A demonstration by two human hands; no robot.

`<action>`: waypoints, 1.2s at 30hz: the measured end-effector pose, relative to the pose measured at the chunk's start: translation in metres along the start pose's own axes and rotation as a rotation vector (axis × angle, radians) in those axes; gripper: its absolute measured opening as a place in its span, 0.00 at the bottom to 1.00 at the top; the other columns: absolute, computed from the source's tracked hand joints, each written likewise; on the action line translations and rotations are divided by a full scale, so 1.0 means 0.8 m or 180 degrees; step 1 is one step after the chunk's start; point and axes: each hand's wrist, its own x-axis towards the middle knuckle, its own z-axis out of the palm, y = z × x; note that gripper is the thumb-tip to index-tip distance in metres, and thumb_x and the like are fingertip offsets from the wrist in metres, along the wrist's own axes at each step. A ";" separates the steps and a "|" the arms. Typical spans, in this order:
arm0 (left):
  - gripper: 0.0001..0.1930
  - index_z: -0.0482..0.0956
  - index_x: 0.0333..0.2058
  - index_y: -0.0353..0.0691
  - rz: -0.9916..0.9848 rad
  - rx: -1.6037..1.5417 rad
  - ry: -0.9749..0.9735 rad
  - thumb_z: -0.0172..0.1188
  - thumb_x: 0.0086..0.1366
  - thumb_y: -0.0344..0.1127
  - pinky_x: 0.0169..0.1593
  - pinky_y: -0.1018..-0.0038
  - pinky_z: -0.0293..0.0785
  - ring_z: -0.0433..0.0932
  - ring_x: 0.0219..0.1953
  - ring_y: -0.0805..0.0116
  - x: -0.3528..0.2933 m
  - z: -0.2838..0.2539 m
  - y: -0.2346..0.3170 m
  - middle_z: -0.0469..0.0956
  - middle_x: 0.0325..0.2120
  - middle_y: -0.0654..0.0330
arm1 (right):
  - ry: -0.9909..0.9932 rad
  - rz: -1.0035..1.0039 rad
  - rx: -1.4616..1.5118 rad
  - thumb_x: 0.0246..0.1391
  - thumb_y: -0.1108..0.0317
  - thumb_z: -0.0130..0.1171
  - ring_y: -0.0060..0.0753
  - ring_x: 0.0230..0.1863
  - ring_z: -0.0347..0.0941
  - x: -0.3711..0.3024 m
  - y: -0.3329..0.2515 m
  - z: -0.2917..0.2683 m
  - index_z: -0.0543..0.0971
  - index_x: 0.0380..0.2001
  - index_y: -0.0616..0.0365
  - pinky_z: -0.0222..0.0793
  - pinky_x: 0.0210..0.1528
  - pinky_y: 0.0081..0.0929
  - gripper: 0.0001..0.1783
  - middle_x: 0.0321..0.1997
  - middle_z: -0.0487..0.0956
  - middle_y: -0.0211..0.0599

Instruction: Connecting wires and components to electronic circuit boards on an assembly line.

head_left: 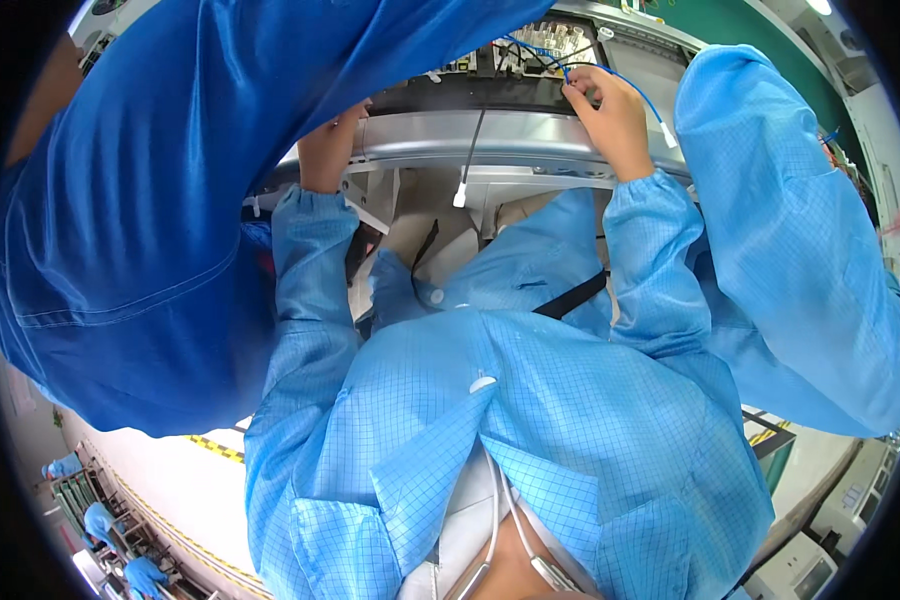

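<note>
1. At nine to ten o'clock: co-worker's dark blue sleeve (pixel 140 220), broad, arched in front of the left hand's fingers.
2. At eleven o'clock: left hand (pixel 330 152), at the bright metal frame (pixel 410 128); fingertips mostly hidden behind the dark blue sleeve, impossible to tell whether apart or clamped.
3. At twelve o'clock: dark cable (pixel 474 148), hanging across the metal frame, with a white connector (pixel 460 195) at the lower end.
4. Toward one o'clock: electronic unit (pixel 572 38) with exposed pale parts, just beyond the frame; thin cables loosely crossed over it.
5. Between one and two o'clock: right hand (pixel 618 118), thumb and forefinger close together at the blue cable (pixel 651 105); too small to tell whether clamped on it. Blue cable curved behind the hand, down to a white plug (pixel 668 136).
6. Between two and three o'clock: light blue checked sleeve (pixel 790 200), bent, beside the right forearm.
</note>
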 end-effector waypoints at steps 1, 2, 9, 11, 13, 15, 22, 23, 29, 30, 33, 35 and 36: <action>0.06 0.79 0.31 0.36 -0.0064 0.0008 -0.0011 0.61 0.61 0.33 0.36 0.75 0.73 0.77 0.30 0.73 -0.054 0.047 -0.026 0.79 0.27 0.61 | -0.0058 0.0061 -0.0015 0.47 0.65 0.63 0.30 0.26 0.68 -0.056 0.044 -0.010 0.80 0.35 0.56 0.67 0.32 0.27 0.11 0.26 0.79 0.30; 0.06 0.79 0.30 0.36 -0.0132 0.0013 -0.0015 0.61 0.61 0.33 0.36 0.76 0.72 0.76 0.30 0.74 -0.108 0.094 -0.051 0.79 0.26 0.62 | -0.0096 0.0072 -0.0027 0.47 0.65 0.63 0.30 0.26 0.68 -0.111 0.089 -0.020 0.80 0.35 0.56 0.67 0.32 0.27 0.11 0.26 0.79 0.30; 0.09 0.78 0.30 0.36 0.0161 -0.0107 -0.0169 0.61 0.63 0.37 0.34 0.78 0.69 0.74 0.28 0.77 -0.245 0.204 -0.116 0.78 0.26 0.63 | 0.0016 0.0006 0.0002 0.46 0.66 0.63 0.31 0.26 0.68 -0.272 0.211 -0.015 0.79 0.35 0.57 0.67 0.32 0.28 0.12 0.25 0.77 0.30; 0.11 0.77 0.31 0.36 0.0067 -0.0317 -0.0222 0.60 0.64 0.39 0.34 0.78 0.68 0.74 0.28 0.77 -0.254 0.215 -0.112 0.78 0.26 0.63 | 0.0017 0.0038 0.0018 0.46 0.66 0.63 0.32 0.26 0.68 -0.281 0.216 -0.023 0.79 0.35 0.57 0.66 0.32 0.29 0.12 0.25 0.77 0.30; 0.11 0.77 0.31 0.36 -0.0044 -0.0351 -0.0179 0.60 0.64 0.39 0.34 0.78 0.68 0.74 0.29 0.77 -0.265 0.223 -0.108 0.78 0.26 0.62 | -0.0091 0.0143 -0.0012 0.46 0.67 0.63 0.32 0.26 0.69 -0.291 0.219 -0.026 0.79 0.35 0.57 0.66 0.33 0.30 0.11 0.25 0.77 0.31; 0.11 0.77 0.32 0.36 -0.0172 -0.0380 -0.0139 0.60 0.64 0.39 0.34 0.78 0.69 0.73 0.29 0.77 -0.273 0.228 -0.109 0.77 0.26 0.62 | -0.0078 0.0107 -0.0043 0.46 0.67 0.63 0.32 0.26 0.69 -0.297 0.222 -0.027 0.79 0.35 0.57 0.66 0.33 0.31 0.11 0.25 0.77 0.31; 0.11 0.77 0.33 0.35 -0.0201 -0.0348 -0.0216 0.60 0.64 0.39 0.33 0.78 0.69 0.73 0.28 0.77 -0.279 0.227 -0.122 0.77 0.26 0.62 | -0.0077 0.0239 0.0008 0.46 0.68 0.63 0.33 0.26 0.69 -0.308 0.222 -0.025 0.80 0.34 0.58 0.66 0.33 0.30 0.10 0.25 0.77 0.31; 0.11 0.77 0.33 0.35 -0.0181 -0.0385 -0.0232 0.60 0.64 0.38 0.33 0.78 0.69 0.73 0.28 0.77 -0.279 0.226 -0.124 0.77 0.26 0.62 | -0.0079 0.0239 0.0011 0.46 0.68 0.63 0.33 0.26 0.69 -0.309 0.221 -0.024 0.80 0.34 0.58 0.66 0.33 0.30 0.10 0.25 0.77 0.31; 0.10 0.76 0.33 0.35 -0.0044 -0.0470 -0.0298 0.60 0.64 0.37 0.32 0.78 0.69 0.73 0.27 0.78 -0.279 0.224 -0.130 0.76 0.25 0.63 | -0.0089 0.0328 0.0072 0.47 0.68 0.61 0.38 0.31 0.74 -0.312 0.220 -0.020 0.79 0.32 0.58 0.68 0.34 0.33 0.08 0.27 0.78 0.35; 0.10 0.76 0.33 0.35 -0.0046 -0.0472 -0.0302 0.60 0.64 0.37 0.32 0.78 0.69 0.73 0.27 0.78 -0.280 0.225 -0.130 0.76 0.25 0.63 | -0.0014 0.0391 0.0128 0.47 0.69 0.60 0.38 0.30 0.74 -0.314 0.224 -0.018 0.79 0.32 0.58 0.68 0.34 0.33 0.07 0.27 0.78 0.36; 0.09 0.76 0.34 0.35 -0.0139 -0.0303 -0.0238 0.60 0.64 0.35 0.31 0.79 0.68 0.73 0.27 0.78 -0.284 0.225 -0.126 0.76 0.25 0.64 | 0.0097 0.0428 0.0246 0.48 0.70 0.57 0.38 0.29 0.74 -0.318 0.227 -0.015 0.78 0.32 0.59 0.68 0.33 0.33 0.07 0.27 0.78 0.37; 0.07 0.76 0.34 0.34 -0.0200 -0.0299 -0.0159 0.59 0.64 0.33 0.31 0.80 0.68 0.72 0.27 0.79 -0.286 0.228 -0.124 0.76 0.25 0.64 | 0.0159 0.0387 0.0298 0.48 0.71 0.55 0.39 0.28 0.74 -0.319 0.228 -0.017 0.78 0.33 0.59 0.68 0.33 0.34 0.08 0.27 0.78 0.38; 0.07 0.76 0.34 0.34 -0.0177 -0.0301 -0.0157 0.59 0.64 0.33 0.31 0.80 0.68 0.72 0.27 0.79 -0.287 0.229 -0.123 0.76 0.25 0.64 | 0.0119 0.0544 0.0311 0.50 0.73 0.53 0.36 0.28 0.73 -0.320 0.228 -0.018 0.77 0.35 0.61 0.69 0.34 0.31 0.08 0.28 0.78 0.38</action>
